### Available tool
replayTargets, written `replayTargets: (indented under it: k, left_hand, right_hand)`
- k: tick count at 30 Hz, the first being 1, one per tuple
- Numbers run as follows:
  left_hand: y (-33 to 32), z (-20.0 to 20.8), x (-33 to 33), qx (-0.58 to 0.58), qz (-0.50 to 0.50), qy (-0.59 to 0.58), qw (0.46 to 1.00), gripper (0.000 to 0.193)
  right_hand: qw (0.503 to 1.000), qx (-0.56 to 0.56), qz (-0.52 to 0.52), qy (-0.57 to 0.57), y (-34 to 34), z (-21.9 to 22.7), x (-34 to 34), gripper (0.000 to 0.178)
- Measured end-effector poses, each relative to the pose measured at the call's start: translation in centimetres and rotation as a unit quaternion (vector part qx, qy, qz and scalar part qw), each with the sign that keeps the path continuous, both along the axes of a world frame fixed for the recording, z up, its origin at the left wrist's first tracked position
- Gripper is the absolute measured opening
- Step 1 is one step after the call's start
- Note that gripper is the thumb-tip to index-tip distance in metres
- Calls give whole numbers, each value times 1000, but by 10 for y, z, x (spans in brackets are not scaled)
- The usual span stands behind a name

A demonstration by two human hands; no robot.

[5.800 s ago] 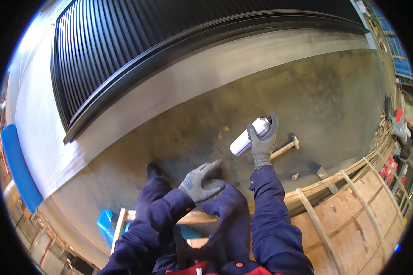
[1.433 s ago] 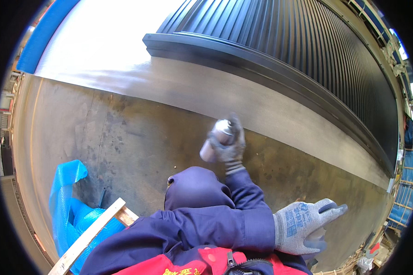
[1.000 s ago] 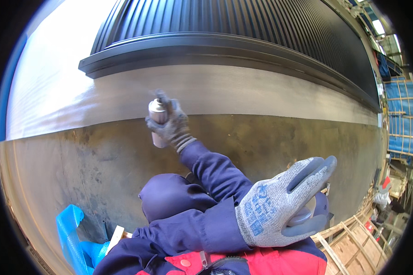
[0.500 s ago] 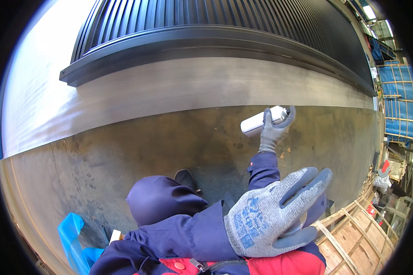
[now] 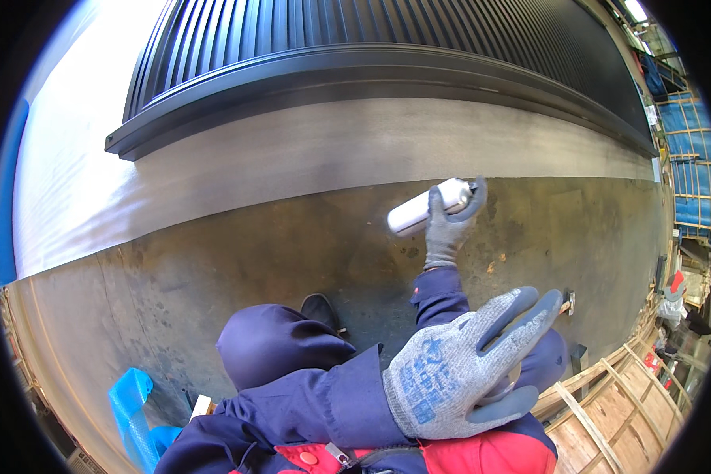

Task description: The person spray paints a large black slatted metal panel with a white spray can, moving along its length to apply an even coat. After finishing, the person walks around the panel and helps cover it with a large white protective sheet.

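Observation:
A white spray can (image 5: pixel 420 215) lies tilted in my right hand (image 5: pixel 448 229), which wears a grey glove. My right fingers wrap round the can, and one finger reaches over the nozzle end at its upper right. Closer to my body, my left hand (image 5: pixel 458 371) crosses to the right with its gloved back up. Two of its fingers stretch out and the thumb lies below them. A pale rounded thing (image 5: pixel 507 382) shows in part between thumb and fingers; its kind is hidden. Beyond the can stands a black slatted metal panel (image 5: pixel 332 67) with a frame along its lower edge.
Pale sheeting (image 5: pixel 292 150) lies under the panel, its edge running across the stained floor (image 5: pixel 253 253). My shoe (image 5: pixel 319 310) stands on that floor. Blue plastic wrap (image 5: pixel 130 403) is at lower left, a wooden crate (image 5: pixel 608 426) at lower right. Blue-covered framing (image 5: pixel 691 150) rises far right.
My right hand and the spray can have shifted a little to the left. My left hand stays nearly in place. The view has turned slightly.

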State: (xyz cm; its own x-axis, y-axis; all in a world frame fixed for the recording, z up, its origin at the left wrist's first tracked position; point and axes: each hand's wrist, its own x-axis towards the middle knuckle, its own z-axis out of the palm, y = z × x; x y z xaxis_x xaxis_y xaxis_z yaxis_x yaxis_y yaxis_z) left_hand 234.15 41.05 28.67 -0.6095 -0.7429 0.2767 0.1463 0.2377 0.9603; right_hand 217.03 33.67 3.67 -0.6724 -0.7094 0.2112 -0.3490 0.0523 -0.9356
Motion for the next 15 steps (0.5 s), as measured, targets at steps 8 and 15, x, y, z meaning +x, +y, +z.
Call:
replayTargets:
  k: [8, 15]
  left_hand:
    - [1, -2, -9, -3, 4, -11, 1000, 86]
    - [-1, -4, -8, -5, 8, -1, 1000, 87]
  right_hand:
    - [994, -12, 58, 88, 9, -6, 0, 96]
    - [995, -3, 36, 89, 22, -4, -13, 96]
